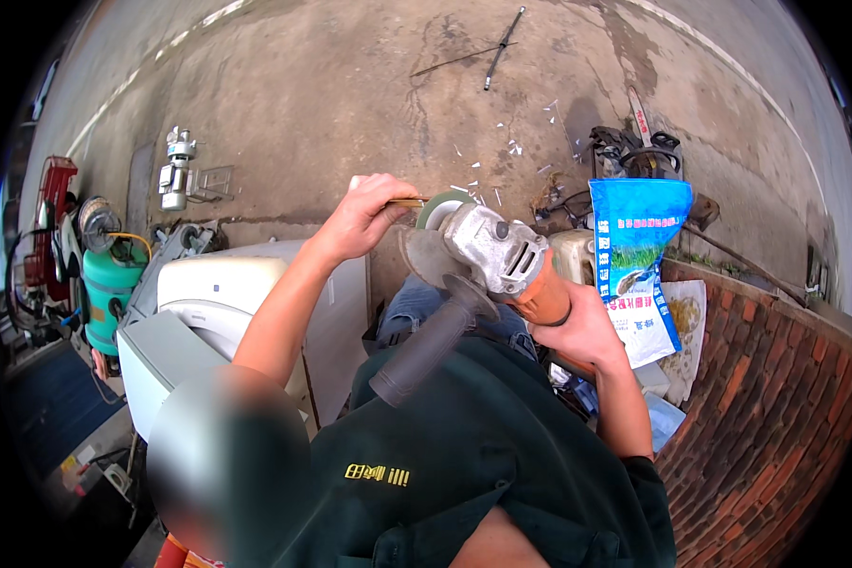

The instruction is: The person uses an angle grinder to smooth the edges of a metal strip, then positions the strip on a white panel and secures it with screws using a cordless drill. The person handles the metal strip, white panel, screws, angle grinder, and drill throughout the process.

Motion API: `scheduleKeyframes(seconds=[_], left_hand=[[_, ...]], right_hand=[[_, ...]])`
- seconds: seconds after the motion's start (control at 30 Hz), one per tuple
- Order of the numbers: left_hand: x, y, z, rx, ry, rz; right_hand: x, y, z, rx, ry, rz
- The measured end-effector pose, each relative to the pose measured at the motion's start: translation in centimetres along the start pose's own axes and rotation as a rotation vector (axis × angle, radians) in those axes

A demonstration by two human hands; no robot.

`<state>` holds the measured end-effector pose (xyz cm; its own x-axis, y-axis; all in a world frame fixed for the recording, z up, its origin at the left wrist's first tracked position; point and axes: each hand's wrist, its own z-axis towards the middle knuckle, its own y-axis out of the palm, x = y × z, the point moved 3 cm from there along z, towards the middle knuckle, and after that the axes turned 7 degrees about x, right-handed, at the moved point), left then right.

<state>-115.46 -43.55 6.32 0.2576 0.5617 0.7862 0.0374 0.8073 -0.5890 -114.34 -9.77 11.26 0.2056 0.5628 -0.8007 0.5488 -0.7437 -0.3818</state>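
Note:
My right hand (582, 331) is closed round the orange rear body of an angle grinder (492, 248), in front of my dark green shirt. Its side handle (421, 350) sticks out toward my chest, with no hand on it. A green-rimmed disc (434, 210) sits at the grinder's far left end, beside a grey metal guard (421, 256). My left hand (371, 210) pinches a thin brownish strip (407, 202), whose end meets or nearly meets the disc's edge. Most of the strip is hidden by my fingers; its kind does not show.
White scraps (515, 149) and crossed thin rods (494, 57) lie on the concrete. A blue-and-white sack (639, 256) and a chainsaw (640, 123) are at the right, near a brick surface (767, 407). Left are a cream machine casing (218, 284), a green tank (109, 293) and a motor (175, 175).

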Motion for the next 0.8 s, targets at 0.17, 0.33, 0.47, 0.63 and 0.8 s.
scheduleKeyframes(seconds=[0.17, 0.33, 0.47, 0.63, 0.8], left_hand=[[0.2, -0.4, -0.6, -0.008, -0.028, -0.079], [0.0, -0.9, -0.7, -0.009, -0.042, -0.096], [0.2, -0.7, -0.3, -0.025, -0.014, -0.077], [0.4, -0.9, -0.4, -0.052, -0.041, -0.081], [0.2, -0.9, -0.6, -0.035, -0.064, -0.163]], right_hand=[[0.6, -0.1, 0.4, -0.02, 0.057, 0.038], [0.6, -0.6, 0.2, -0.03, 0.084, 0.101], [0.3, -0.7, 0.2, -0.053, 0.033, 0.048], [0.5, -0.5, 0.8, -0.056, 0.052, 0.017], [0.7, -0.7, 0.4, -0.046, 0.083, 0.06]])
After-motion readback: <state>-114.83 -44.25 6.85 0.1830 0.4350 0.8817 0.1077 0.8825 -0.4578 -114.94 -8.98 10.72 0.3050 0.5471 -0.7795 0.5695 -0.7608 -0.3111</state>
